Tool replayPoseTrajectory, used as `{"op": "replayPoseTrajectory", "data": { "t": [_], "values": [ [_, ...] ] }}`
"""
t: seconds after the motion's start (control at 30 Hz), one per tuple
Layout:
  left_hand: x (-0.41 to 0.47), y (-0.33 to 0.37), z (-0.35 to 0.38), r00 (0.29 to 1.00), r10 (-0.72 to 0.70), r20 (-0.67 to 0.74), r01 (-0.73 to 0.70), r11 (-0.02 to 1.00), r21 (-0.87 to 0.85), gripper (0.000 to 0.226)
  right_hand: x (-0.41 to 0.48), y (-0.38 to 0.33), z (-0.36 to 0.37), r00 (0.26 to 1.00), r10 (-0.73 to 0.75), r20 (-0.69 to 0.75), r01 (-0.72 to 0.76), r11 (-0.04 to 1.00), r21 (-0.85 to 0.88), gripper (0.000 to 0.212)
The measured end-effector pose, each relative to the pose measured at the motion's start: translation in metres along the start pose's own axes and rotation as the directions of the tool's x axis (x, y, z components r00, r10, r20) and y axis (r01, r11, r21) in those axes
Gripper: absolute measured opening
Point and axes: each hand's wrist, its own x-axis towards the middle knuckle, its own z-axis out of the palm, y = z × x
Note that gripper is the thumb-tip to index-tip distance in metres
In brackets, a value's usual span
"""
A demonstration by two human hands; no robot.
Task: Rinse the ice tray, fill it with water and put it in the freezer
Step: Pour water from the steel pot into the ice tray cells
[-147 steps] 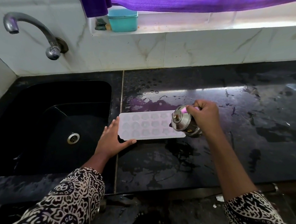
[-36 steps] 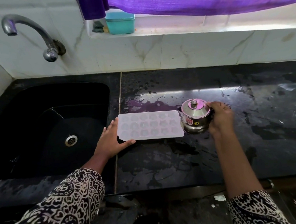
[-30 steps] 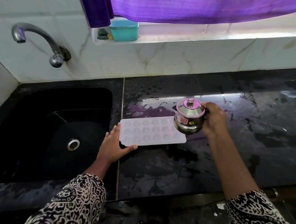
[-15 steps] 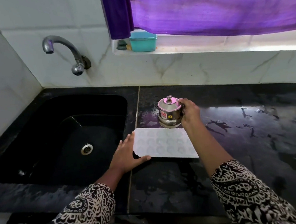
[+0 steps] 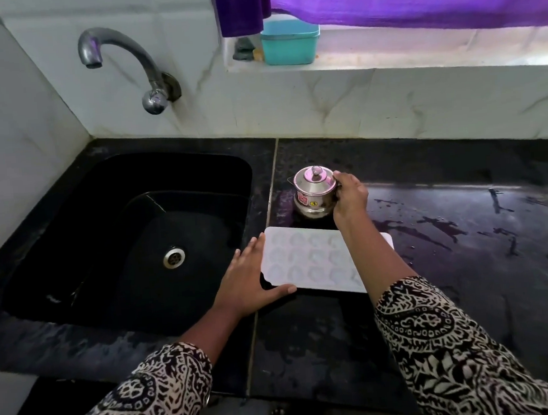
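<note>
Left grip: the left grip (image 5: 249, 283) lies open, fingers straight along the left short end of the ice tray (image 5: 312, 259), thumb stretched along its near corner.
Right grip: the right grip (image 5: 350, 198) is curled round the side of a small steel pot (image 5: 315, 191), with its forearm crossing above the tray's right part.
Tray place: flat on the black tabletop (image 5: 464, 259), just right of the sink (image 5: 72, 221).
Tray axis: the long axis runs left to right, roughly along the tabletop's front edge. The left end points at the sink and the cavities face up.
Tray edges: the left end sits at the seam beside the sink's right rim. The far long edge is just beside the pot. The right end is partly hidden by the forearm.
Pot: upright with its lid on, base down at the tabletop. Whether it bears on the surface I cannot tell.
Room: a broad wet stretch of tabletop runs to the right of the tray, and a dark strip lies between it and the front edge.
Sink: a deep black basin, with the drain (image 5: 174, 257) well left of the tray and the tap (image 5: 116, 53) on the wall above the far left.
Ledge: a teal box (image 5: 290, 44) stands under a purple curtain (image 5: 414, 0).
</note>
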Motion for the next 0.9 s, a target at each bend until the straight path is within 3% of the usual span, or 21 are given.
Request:
{"op": "replayPoseTrajectory", "data": {
  "t": [0.27,0.6,0.73,0.9],
  "values": [
    [0.001,0.001,-0.001,1.000,0.009,0.000,-0.009,1.000,-0.003,0.130,0.007,0.000,-0.017,0.994,-0.099,0.044,0.107,0.958,-0.268,0.036],
    [-0.004,0.006,-0.005,1.000,0.007,0.010,-0.007,1.000,-0.025,0.125,-0.007,-0.017,-0.014,0.992,-0.126,-0.019,0.106,0.901,-0.421,0.018],
    [-0.005,0.008,-0.009,1.000,0.005,0.023,-0.004,0.999,-0.036,0.125,-0.025,-0.037,-0.025,0.976,-0.220,-0.001,0.193,0.857,-0.478,0.024],
    [-0.004,0.009,-0.011,0.998,-0.043,0.042,0.048,0.991,-0.124,0.114,-0.060,-0.040,-0.069,0.950,-0.312,0.007,0.259,0.777,-0.573,0.008]
  ]
}}
